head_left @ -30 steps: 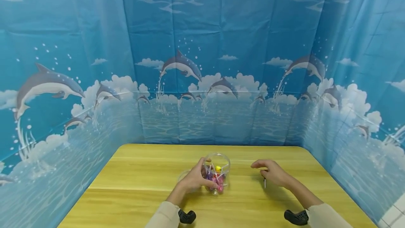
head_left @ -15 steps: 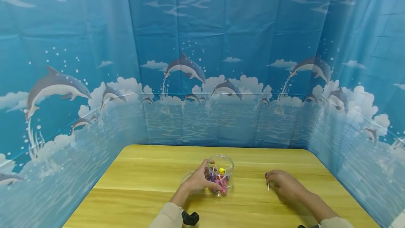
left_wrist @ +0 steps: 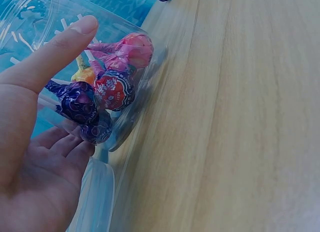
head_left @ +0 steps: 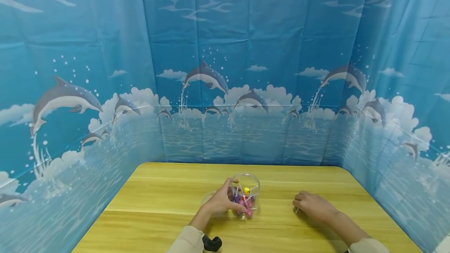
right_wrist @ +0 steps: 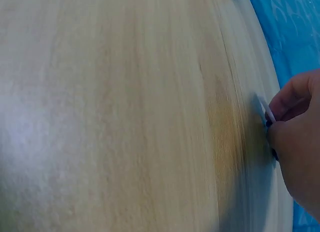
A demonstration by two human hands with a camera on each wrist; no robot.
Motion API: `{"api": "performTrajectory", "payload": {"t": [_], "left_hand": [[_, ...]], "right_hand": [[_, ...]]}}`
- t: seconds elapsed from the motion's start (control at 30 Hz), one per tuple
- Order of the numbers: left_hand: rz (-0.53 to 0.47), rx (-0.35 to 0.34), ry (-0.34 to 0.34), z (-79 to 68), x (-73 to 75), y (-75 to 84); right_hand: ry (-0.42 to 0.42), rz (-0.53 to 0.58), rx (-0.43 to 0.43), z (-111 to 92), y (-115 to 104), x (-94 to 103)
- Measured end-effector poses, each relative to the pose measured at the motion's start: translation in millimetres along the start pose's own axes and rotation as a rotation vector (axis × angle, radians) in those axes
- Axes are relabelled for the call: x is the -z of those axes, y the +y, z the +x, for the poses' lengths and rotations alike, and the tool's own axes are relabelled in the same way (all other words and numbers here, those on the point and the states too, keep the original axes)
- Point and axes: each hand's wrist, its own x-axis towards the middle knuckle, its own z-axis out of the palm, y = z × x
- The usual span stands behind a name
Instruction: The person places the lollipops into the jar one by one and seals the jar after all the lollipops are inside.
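Note:
My left hand (head_left: 218, 202) holds a clear plastic jar (head_left: 258, 191) around its near left side, thumb in front and fingers behind. Inside the jar, several wrapped lollipops (left_wrist: 115, 89) in purple, red, pink and yellow lie with their white sticks at different angles. To the right of it, my right hand (head_left: 316, 206) is low over the table, pinching a lollipop (right_wrist: 270, 114). A white stick and bits of dark wrapper show at the fingertips; the hand covers most of the candy.
A clear round lid (left_wrist: 95, 197) lies on the table beside the jar, partly behind the left hand. The wooden table (head_left: 158, 190) has rounded far corners. Blue curtains (head_left: 225, 136) printed with dolphins stand behind and along both sides.
My right hand has come down nearer and to the right, and its fingers have closed on the lollipop. The left hand keeps its grip on the jar; the view shifts slightly.

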Motion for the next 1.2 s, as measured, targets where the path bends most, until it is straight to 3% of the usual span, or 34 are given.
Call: {"api": "performTrajectory", "payload": {"t": [0.13,0.3,0.47,0.6,0.8,1.0,1.2], "left_hand": [[-0.022,-0.011,-0.004,0.5,0.2,-1.1],[-0.015,0.012,0.004,-3.7,4.1,-4.1],[-0.016,-0.015,-0.011,-1.3,3.6,-2.2],[-0.022,-0.016,-0.012,0.7,2.0,-0.3],[-0.011,-0.015,0.009,2.9,1.6,1.1],[0.009,-0.011,0.007,2.7,0.9,-0.1],[0.018,-0.013,0.001,1.0,-0.4,-2.5]], "right_hand": [[0.062,-0.017,-0.071,2,-3,-1.1],[0.271,0.038,-0.168,11,-11,-5.0],[0.413,0.213,-0.407,20,-14,-2.6],[0.429,0.392,-0.596,27,-13,3.3],[0.449,0.614,-0.804,39,-14,13.1],[0.454,0.780,-0.932,44,-16,17.8],[0.484,0.940,-0.970,48,-14,20.0]]}}
